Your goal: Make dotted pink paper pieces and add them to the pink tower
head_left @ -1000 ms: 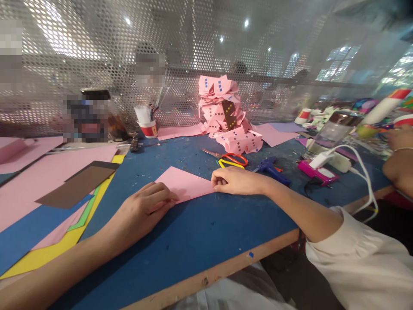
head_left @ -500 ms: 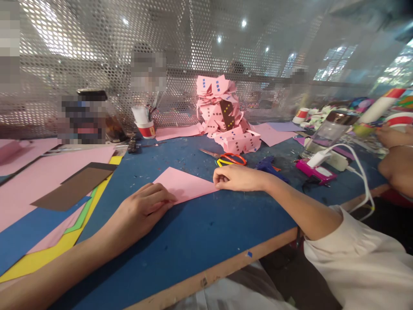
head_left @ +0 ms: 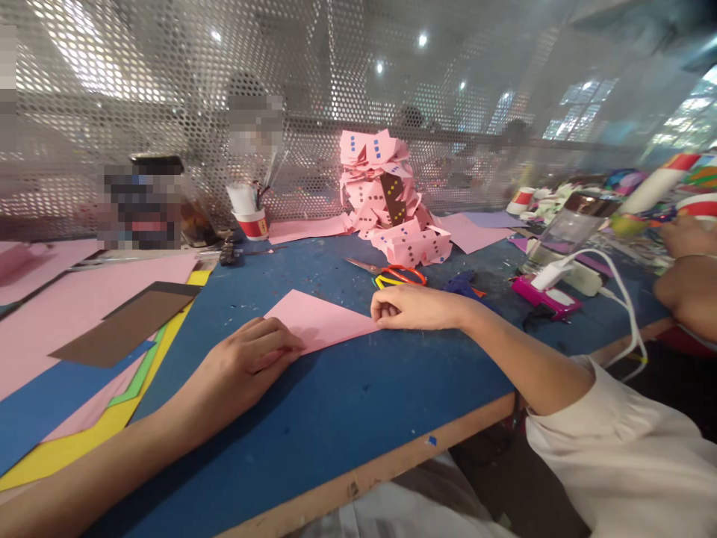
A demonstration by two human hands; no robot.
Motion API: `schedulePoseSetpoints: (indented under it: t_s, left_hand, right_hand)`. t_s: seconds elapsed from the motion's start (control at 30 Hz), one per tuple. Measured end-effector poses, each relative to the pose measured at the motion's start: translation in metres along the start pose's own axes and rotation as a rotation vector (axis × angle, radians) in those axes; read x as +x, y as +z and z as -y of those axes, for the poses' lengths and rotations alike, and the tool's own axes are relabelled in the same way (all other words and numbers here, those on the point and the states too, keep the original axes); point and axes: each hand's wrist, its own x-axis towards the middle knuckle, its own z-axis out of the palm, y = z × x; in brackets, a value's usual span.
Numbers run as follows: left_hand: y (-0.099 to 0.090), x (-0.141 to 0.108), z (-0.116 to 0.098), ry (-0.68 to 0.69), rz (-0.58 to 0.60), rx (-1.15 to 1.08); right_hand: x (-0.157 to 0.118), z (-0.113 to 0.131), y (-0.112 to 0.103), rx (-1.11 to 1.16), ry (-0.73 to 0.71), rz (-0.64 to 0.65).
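Note:
A pink sheet of paper (head_left: 319, 320), folded into a triangle, lies on the blue tabletop (head_left: 358, 403). My left hand (head_left: 255, 351) presses on its left part, fingers bent together over the paper. At the right corner, my right hand (head_left: 400, 305) pinches the paper with curled fingers. Just beyond the right hand lie scissors (head_left: 399, 275) with red-orange and yellow handles. Farther back stands a stacked pink paper model (head_left: 381, 198) with blue, brown and yellow square dots. What lies under my left palm is hidden.
Coloured paper sheets (head_left: 128, 321) spread over the left side. A red and white paper cup (head_left: 252, 224) stands at the back. On the right are a dark blue tool (head_left: 464, 285), a magenta power strip (head_left: 546, 299) with a white cable, a clear jar (head_left: 565, 224) and another person's arm (head_left: 688, 288).
Both hands stay on the folded pink paper in nearly the same places. The whole view has shifted very slightly.

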Motion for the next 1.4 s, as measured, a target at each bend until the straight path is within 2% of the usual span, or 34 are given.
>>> schedulePoseSetpoints:
  t_s: [0.77,0.83,0.9,1.0,1.1,1.23,1.4]
  left_hand:
    - [0.001,0.001,0.000,-0.021,-0.004,-0.006]
    - [0.001,0.001,0.001,-0.023,-0.006,-0.010]
    - [0.001,0.001,0.000,-0.036,-0.002,-0.016]
    - [0.000,0.001,-0.002,-0.078,0.018,-0.034]
    - [-0.001,0.002,-0.004,-0.113,0.026,-0.051]
    - [-0.003,0.003,-0.006,-0.128,0.036,-0.062]
    - [-0.007,0.000,-0.009,-0.133,0.067,-0.018]
  right_hand:
    - [-0.007,-0.005,-0.008,-0.051,-0.010,0.036]
    - [-0.009,-0.002,-0.010,-0.073,-0.016,0.010]
    - [-0.010,0.005,-0.010,-0.064,-0.045,-0.075]
    - [-0.006,0.017,-0.003,0.014,-0.138,-0.217]
    - [0.003,0.023,0.014,0.043,-0.227,-0.269]
    - [0.016,0.019,0.035,-0.018,-0.272,-0.256]
    - [0.021,0.015,0.042,-0.070,-0.271,-0.292]
